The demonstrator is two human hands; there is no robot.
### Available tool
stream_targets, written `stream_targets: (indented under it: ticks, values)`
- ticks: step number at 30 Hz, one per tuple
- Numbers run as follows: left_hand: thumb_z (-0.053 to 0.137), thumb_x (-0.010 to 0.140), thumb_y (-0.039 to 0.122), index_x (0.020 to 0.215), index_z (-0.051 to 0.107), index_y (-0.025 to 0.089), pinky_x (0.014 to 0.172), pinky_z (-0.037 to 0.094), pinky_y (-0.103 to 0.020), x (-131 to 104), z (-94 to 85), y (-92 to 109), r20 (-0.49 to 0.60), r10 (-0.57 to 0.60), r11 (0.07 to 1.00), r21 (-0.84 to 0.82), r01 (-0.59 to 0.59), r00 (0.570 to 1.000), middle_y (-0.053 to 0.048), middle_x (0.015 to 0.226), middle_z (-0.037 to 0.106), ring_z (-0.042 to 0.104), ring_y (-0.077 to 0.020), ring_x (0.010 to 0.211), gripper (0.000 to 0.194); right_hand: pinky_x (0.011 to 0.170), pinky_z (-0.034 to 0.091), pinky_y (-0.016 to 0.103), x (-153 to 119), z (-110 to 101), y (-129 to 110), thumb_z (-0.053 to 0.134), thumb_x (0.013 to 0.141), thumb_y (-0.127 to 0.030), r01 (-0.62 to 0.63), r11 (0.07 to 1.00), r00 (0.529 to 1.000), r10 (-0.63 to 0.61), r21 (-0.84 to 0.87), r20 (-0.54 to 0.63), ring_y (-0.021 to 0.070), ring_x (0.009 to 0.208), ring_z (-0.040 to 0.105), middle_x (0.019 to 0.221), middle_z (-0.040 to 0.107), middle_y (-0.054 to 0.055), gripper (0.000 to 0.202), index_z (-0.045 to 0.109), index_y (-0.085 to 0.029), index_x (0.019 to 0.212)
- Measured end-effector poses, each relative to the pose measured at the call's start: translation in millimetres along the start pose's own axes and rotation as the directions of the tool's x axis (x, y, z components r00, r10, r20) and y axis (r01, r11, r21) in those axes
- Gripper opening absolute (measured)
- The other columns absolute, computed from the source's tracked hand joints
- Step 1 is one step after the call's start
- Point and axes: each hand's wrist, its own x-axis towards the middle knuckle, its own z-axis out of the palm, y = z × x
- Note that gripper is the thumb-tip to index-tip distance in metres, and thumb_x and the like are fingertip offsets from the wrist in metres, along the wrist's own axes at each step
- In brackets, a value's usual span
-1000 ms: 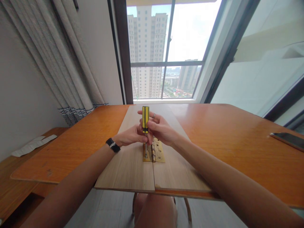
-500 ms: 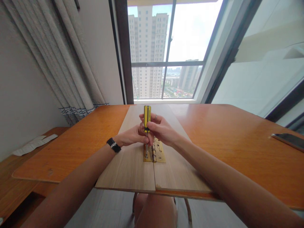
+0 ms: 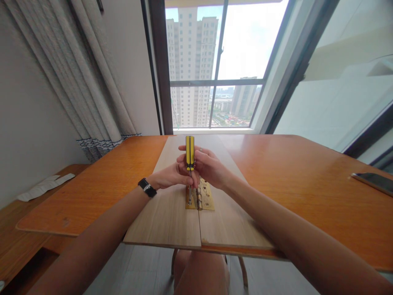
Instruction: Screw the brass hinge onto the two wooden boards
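A screwdriver (image 3: pixel 190 153) with a yellow and black handle stands upright, its tip on a screw in the left leaf of a brass hinge (image 3: pixel 199 200). The hinge lies across the seam between two pale wooden boards (image 3: pixel 172 223). Low on the screwdriver's shaft, the fingers of my left hand (image 3: pixel 176 174) are pinched; a black watch is on that wrist. My right hand (image 3: pixel 210 166) is curled at the handle's right side, fingers behind it and thumb drawn off its front. The upper part of the hinge is hidden by my hands.
Beneath the boards is an orange-brown wooden table (image 3: pixel 307 184). A phone (image 3: pixel 373 181) lies near its right edge. White strips (image 3: pixel 46 187) rest on a lower surface at the left, under a grey curtain (image 3: pixel 76 73). A window is beyond the table.
My right thumb has moved off the front of the handle to its right side. The handle has turned slightly, while the tip and my left hand stay in place.
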Motion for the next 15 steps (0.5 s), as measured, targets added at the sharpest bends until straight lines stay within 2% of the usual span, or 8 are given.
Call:
stream_targets:
  ticks: [3,6,11,13,15]
  values:
    - [0.081,0.068,0.051,0.07,0.071,0.012,0.07,0.047,-0.026,0.0,-1.1,-1.9,0.014,0.004,1.0,0.002,-0.004,1.0,-0.004,0.069,0.066,0.06,-0.0139,0.069,0.041,0.057,0.054,0.022,0.1,-1.7,4.7,0.082,0.071,-0.04,0.04,0.997,0.999,-0.041,-0.07,-0.021,0.0118,0.067,0.065,0.078,0.067,0.0,0.044,0.068,-0.018,0.106]
    - [0.079,0.07,0.052,0.07,0.072,0.013,0.072,0.048,-0.027,-0.4,-1.2,-1.4,0.03,0.015,1.0,0.005,-0.016,0.999,-0.004,0.069,0.067,0.06,-0.0138,0.069,0.04,0.053,0.052,0.021,-0.5,-2.7,6.1,0.082,0.071,-0.037,0.054,0.992,0.997,-0.06,-0.112,-0.043,0.0114,0.062,0.062,0.071,0.064,-0.003,0.049,0.065,-0.02,0.114]
    - [0.082,0.067,0.052,0.072,0.073,0.013,0.071,0.048,-0.027,-1.7,0.1,2.7,0.04,-0.003,1.0,0.018,0.002,0.999,-0.005,0.07,0.067,0.061,-0.0154,0.071,0.04,0.052,0.055,0.024,-1.8,-0.8,0.0,0.083,0.069,-0.035,-0.013,0.998,0.999,0.011,-0.066,-0.035,0.0142,0.06,0.066,0.078,0.071,0.0,0.073,0.05,-0.021,0.133]
    - [0.082,0.066,0.052,0.072,0.073,0.013,0.07,0.049,-0.027,-1.6,0.9,3.5,0.036,-0.008,1.0,0.023,0.007,0.999,-0.006,0.071,0.067,0.061,-0.0158,0.072,0.041,0.053,0.055,0.025,-2.0,0.4,-2.6,0.08,0.072,-0.035,-0.052,0.998,0.998,0.051,-0.03,-0.025,0.0153,0.06,0.067,0.081,0.074,0.002,0.07,0.048,-0.02,0.133]
    - [0.082,0.066,0.052,0.071,0.073,0.013,0.069,0.049,-0.027,-1.2,1.5,3.3,0.033,0.001,1.0,0.017,-0.001,0.999,-0.006,0.071,0.066,0.061,-0.016,0.072,0.041,0.058,0.056,0.026,-1.9,1.0,-3.9,0.075,0.076,-0.033,-0.07,0.998,0.997,0.07,-0.001,-0.018,0.0157,0.065,0.069,0.083,0.074,0.003,0.056,0.054,-0.019,0.125]
